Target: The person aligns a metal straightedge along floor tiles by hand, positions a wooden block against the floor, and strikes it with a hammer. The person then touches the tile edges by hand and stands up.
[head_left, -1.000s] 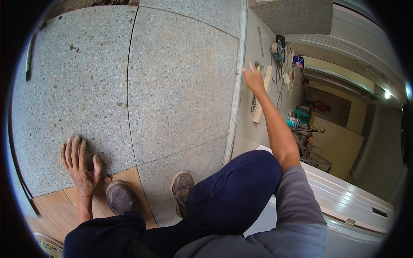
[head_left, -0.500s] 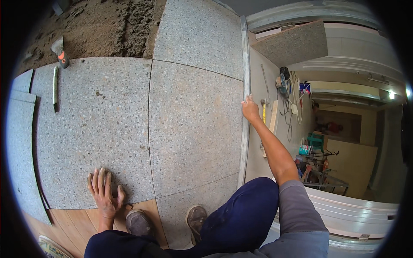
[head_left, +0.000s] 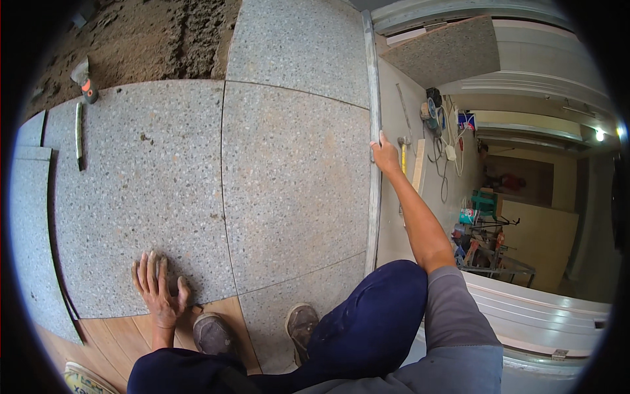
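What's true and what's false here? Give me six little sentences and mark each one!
1. The left hand is on a speckled gray tile. True.
2. A yellow-handled tool lies right of the right hand. True.
3. The right hand is on wooden boards. False: it is at a long pale bar.
4. The left hand makes a fist. False: its fingers stretch out.
5. A scraper lies by brown dirt. True.
6. The trousers are yellow. False: dark blue.

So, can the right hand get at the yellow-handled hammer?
Probably yes: the hammer lies just beside the right hand, nothing visible between them, though that hand is at the grey bar.
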A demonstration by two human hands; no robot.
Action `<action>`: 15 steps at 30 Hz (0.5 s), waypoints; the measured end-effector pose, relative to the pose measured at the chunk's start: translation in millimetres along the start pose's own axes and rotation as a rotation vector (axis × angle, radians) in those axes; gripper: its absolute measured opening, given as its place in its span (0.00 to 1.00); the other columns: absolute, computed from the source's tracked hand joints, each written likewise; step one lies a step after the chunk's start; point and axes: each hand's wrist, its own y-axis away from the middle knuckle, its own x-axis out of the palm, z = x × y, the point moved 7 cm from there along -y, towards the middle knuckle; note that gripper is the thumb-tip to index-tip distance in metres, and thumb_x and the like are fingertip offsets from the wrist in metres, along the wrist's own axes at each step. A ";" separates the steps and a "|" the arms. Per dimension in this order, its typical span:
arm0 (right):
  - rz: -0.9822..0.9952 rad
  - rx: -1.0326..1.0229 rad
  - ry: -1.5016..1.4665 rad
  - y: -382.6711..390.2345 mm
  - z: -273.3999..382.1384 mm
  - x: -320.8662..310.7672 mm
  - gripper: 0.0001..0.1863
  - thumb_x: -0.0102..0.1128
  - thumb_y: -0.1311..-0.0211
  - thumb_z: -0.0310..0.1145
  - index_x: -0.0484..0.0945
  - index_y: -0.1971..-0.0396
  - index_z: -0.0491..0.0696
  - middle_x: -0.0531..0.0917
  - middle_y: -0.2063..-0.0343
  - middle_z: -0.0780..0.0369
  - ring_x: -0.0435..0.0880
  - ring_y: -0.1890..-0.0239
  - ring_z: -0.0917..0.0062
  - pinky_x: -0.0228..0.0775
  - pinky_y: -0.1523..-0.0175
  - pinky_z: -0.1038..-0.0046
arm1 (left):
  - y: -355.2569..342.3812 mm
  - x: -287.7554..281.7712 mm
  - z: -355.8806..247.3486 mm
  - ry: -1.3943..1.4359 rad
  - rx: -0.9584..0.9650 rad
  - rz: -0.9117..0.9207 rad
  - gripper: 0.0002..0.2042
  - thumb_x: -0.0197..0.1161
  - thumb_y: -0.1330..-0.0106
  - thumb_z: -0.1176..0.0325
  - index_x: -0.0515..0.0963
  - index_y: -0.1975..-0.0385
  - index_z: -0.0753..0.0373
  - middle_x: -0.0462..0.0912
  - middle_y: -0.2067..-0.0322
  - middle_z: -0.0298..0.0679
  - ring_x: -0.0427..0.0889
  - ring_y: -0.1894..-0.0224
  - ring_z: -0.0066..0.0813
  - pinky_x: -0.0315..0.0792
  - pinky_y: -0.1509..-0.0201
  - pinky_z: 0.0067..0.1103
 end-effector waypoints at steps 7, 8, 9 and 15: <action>-0.090 -0.111 0.077 -3.8 -5.2 16.5 0.33 0.50 0.36 0.36 0.60 0.36 0.31 0.66 0.37 0.40 0.69 0.37 0.47 0.61 0.32 0.62 | -0.4 -4.0 -1.3 -0.017 0.001 0.006 0.26 0.61 0.43 0.66 0.71 0.43 0.66 0.67 0.37 0.50 0.61 0.31 0.52 0.50 0.28 0.51; -0.100 -0.108 0.069 -3.0 -5.0 16.0 0.33 0.50 0.36 0.36 0.60 0.36 0.31 0.66 0.37 0.40 0.69 0.37 0.47 0.61 0.32 0.62 | 0.8 -4.6 -0.2 -0.019 0.005 0.011 0.26 0.61 0.43 0.65 0.71 0.43 0.66 0.67 0.37 0.51 0.61 0.31 0.52 0.51 0.28 0.51; -0.076 -0.104 0.070 -1.8 -5.5 17.3 0.33 0.50 0.36 0.36 0.59 0.36 0.31 0.65 0.36 0.40 0.68 0.37 0.47 0.60 0.32 0.62 | 0.6 -5.3 -0.7 -0.026 0.017 0.004 0.26 0.61 0.43 0.65 0.71 0.43 0.66 0.67 0.37 0.51 0.61 0.31 0.52 0.51 0.28 0.51; -0.002 -0.066 0.040 -5.3 -17.7 12.8 0.34 0.51 0.36 0.39 0.59 0.34 0.34 0.61 0.34 0.42 0.66 0.36 0.47 0.59 0.31 0.62 | 0.4 -0.5 -7.8 -0.011 0.064 -0.010 0.26 0.60 0.43 0.66 0.71 0.42 0.66 0.67 0.36 0.51 0.61 0.31 0.52 0.50 0.27 0.49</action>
